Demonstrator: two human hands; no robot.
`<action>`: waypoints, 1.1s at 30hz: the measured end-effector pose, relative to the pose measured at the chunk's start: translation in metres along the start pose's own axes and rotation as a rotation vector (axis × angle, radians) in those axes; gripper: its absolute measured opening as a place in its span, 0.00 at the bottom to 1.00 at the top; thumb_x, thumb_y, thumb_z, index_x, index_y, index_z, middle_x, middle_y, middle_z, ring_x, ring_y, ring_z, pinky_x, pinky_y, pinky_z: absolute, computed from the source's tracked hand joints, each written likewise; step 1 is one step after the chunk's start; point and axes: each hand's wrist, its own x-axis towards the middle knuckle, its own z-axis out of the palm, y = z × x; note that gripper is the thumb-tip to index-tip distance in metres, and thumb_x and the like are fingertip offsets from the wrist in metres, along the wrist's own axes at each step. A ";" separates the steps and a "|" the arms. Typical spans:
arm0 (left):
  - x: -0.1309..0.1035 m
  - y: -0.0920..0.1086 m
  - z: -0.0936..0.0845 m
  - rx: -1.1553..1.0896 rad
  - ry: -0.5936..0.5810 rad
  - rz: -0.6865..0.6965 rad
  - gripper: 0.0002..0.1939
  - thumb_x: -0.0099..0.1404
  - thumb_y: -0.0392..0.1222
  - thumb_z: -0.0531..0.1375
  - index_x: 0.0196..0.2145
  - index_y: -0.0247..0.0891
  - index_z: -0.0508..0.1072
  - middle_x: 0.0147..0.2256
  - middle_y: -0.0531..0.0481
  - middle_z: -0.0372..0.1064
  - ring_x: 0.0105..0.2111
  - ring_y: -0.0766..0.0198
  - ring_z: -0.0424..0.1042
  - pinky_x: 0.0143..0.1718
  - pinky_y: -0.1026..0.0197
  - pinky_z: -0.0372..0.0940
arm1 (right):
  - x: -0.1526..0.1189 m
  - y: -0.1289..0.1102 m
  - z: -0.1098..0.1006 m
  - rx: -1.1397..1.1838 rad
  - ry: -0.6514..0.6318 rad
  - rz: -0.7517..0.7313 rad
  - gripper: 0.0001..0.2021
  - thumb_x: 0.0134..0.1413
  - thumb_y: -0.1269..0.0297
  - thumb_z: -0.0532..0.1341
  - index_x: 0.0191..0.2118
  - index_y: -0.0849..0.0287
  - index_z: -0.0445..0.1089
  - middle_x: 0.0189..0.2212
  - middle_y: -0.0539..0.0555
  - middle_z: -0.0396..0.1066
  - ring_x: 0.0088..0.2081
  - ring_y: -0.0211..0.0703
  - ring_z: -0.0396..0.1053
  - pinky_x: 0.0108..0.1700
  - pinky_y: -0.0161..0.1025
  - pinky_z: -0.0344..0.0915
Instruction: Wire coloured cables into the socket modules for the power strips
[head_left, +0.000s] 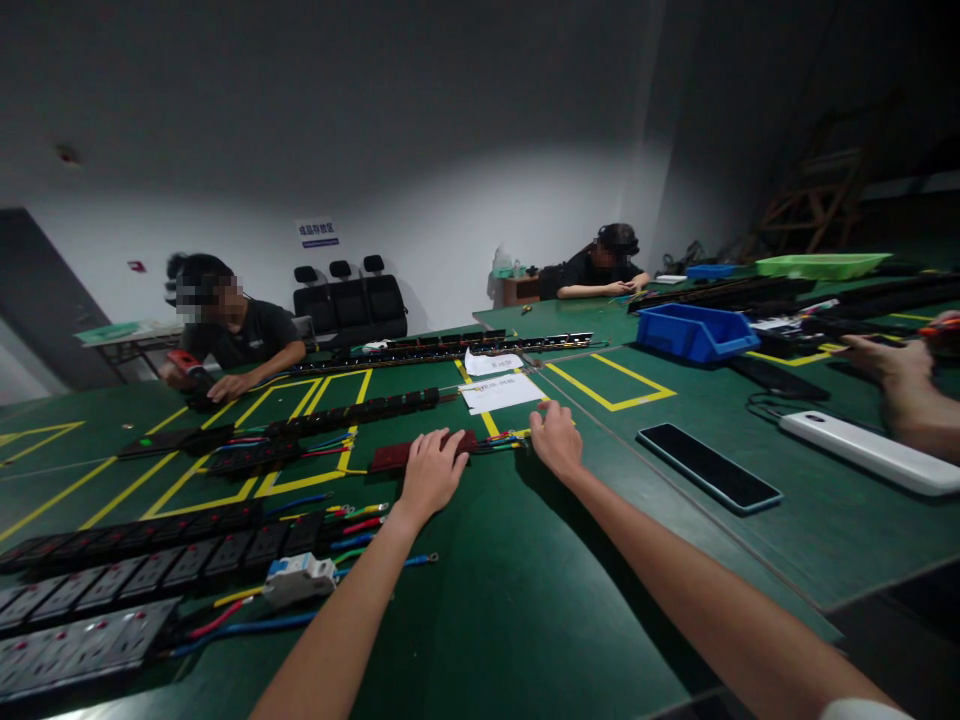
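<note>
Beneath my left hand (433, 472) lies a dark red block (388, 457); my fingers curl over its top and hold it against the table. A bundle of coloured wires (501, 440) runs out of its right end. My right hand (555, 438) is closed in a pinch at the tips of these wires, and the fingertips partly hide the ends. Behind the block, a long black strip (352, 408) lies on the green table, with a white paper sheet (501, 393) near its right end.
Several socket strips (82, 645) with wires and a white circuit breaker (300, 577) lie at the left front. A phone (709, 467), a white power bank-like device (870, 452) and a blue bin (694, 332) are on the right. Another person's hand (896, 375) shows at far right; two people sit opposite.
</note>
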 end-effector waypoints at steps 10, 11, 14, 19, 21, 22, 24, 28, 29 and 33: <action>0.001 0.002 -0.004 0.007 -0.016 0.001 0.23 0.75 0.51 0.49 0.62 0.42 0.66 0.58 0.42 0.67 0.59 0.53 0.64 0.63 0.44 0.55 | 0.000 -0.001 0.000 0.002 -0.117 -0.016 0.16 0.67 0.57 0.49 0.49 0.58 0.68 0.45 0.60 0.70 0.45 0.49 0.70 0.43 0.40 0.60; 0.001 0.002 -0.004 0.010 -0.014 0.002 0.23 0.75 0.51 0.49 0.62 0.42 0.66 0.58 0.42 0.67 0.58 0.53 0.64 0.63 0.44 0.55 | 0.000 -0.001 0.000 -0.013 -0.127 -0.016 0.16 0.67 0.57 0.49 0.49 0.58 0.68 0.45 0.59 0.71 0.45 0.48 0.70 0.43 0.40 0.60; 0.001 0.002 -0.003 0.011 -0.011 0.001 0.23 0.75 0.51 0.49 0.62 0.42 0.66 0.57 0.43 0.67 0.58 0.53 0.64 0.63 0.45 0.55 | 0.001 -0.001 0.000 -0.049 -0.151 -0.034 0.16 0.68 0.56 0.48 0.48 0.57 0.69 0.45 0.58 0.71 0.45 0.48 0.70 0.42 0.39 0.60; 0.001 0.000 -0.001 0.005 -0.009 0.003 0.23 0.75 0.51 0.49 0.62 0.43 0.66 0.57 0.43 0.67 0.58 0.53 0.64 0.63 0.45 0.56 | 0.000 -0.003 -0.003 -0.089 -0.182 -0.053 0.18 0.69 0.56 0.46 0.46 0.57 0.71 0.44 0.58 0.73 0.43 0.47 0.71 0.39 0.38 0.58; 0.001 0.000 -0.001 0.002 -0.006 0.004 0.23 0.75 0.51 0.49 0.62 0.43 0.66 0.57 0.43 0.67 0.58 0.53 0.64 0.63 0.45 0.56 | 0.000 -0.004 -0.004 -0.112 -0.200 -0.063 0.20 0.70 0.56 0.45 0.45 0.58 0.72 0.43 0.58 0.74 0.42 0.46 0.71 0.39 0.37 0.58; 0.001 0.000 -0.001 0.000 -0.004 0.005 0.23 0.75 0.51 0.49 0.62 0.43 0.66 0.57 0.43 0.68 0.58 0.53 0.64 0.63 0.45 0.56 | -0.001 -0.005 -0.005 -0.126 -0.208 -0.070 0.21 0.70 0.56 0.45 0.44 0.58 0.73 0.42 0.59 0.74 0.42 0.46 0.71 0.38 0.37 0.58; 0.000 0.000 -0.001 -0.003 -0.003 0.005 0.23 0.75 0.51 0.49 0.62 0.43 0.66 0.57 0.43 0.68 0.58 0.53 0.64 0.63 0.44 0.56 | -0.002 -0.005 -0.006 -0.152 -0.216 -0.086 0.23 0.70 0.56 0.44 0.42 0.58 0.74 0.41 0.59 0.75 0.40 0.46 0.71 0.37 0.37 0.57; 0.000 0.000 -0.001 -0.008 -0.005 0.000 0.23 0.75 0.51 0.49 0.62 0.43 0.66 0.57 0.44 0.68 0.59 0.53 0.64 0.63 0.44 0.56 | -0.003 -0.005 -0.007 -0.160 -0.217 -0.114 0.25 0.71 0.56 0.42 0.40 0.59 0.75 0.40 0.59 0.75 0.38 0.45 0.70 0.35 0.37 0.56; 0.000 0.000 -0.001 -0.008 -0.006 -0.002 0.23 0.75 0.51 0.49 0.62 0.43 0.66 0.58 0.44 0.68 0.59 0.53 0.64 0.63 0.44 0.56 | -0.003 -0.005 -0.007 -0.156 -0.220 -0.118 0.25 0.71 0.56 0.42 0.39 0.58 0.76 0.39 0.59 0.76 0.37 0.45 0.70 0.35 0.37 0.55; 0.001 0.001 -0.001 0.007 -0.006 -0.021 0.23 0.74 0.52 0.49 0.61 0.43 0.67 0.56 0.43 0.69 0.57 0.53 0.65 0.61 0.45 0.57 | -0.004 -0.007 -0.008 -0.153 -0.255 -0.145 0.27 0.71 0.55 0.42 0.37 0.57 0.77 0.36 0.57 0.76 0.36 0.45 0.70 0.33 0.37 0.53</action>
